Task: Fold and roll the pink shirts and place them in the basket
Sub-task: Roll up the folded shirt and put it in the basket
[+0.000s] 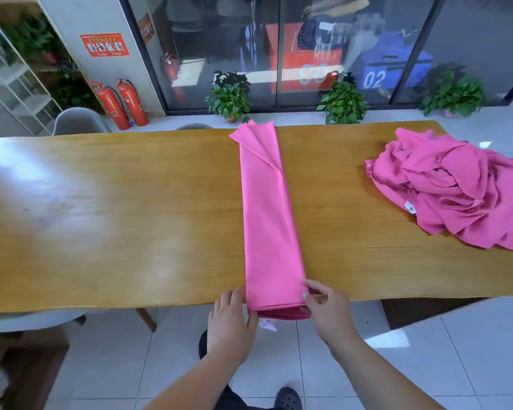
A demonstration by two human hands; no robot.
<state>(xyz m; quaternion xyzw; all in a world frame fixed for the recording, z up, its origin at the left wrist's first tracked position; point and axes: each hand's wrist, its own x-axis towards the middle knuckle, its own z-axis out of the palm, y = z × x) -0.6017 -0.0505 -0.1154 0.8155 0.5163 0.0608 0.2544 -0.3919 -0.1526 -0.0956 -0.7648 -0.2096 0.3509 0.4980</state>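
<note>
A pink shirt [267, 214], folded into a long narrow strip, lies across the wooden table [131, 220] from the far edge to the near edge, and its near end hangs slightly over. My left hand [230, 321] holds the strip's near left corner, thumb at the hanging edge. My right hand [328, 313] pinches the near right corner with thumb and fingers. A heap of crumpled pink shirts [453, 187] sits at the table's right end. No basket is in view.
Grey chairs stand at the far left [77, 122] and near left [27, 321] of the table. Beyond the table are potted plants [230, 97], red fire extinguishers [122, 103] and a glass wall. White tiled floor lies below the near edge.
</note>
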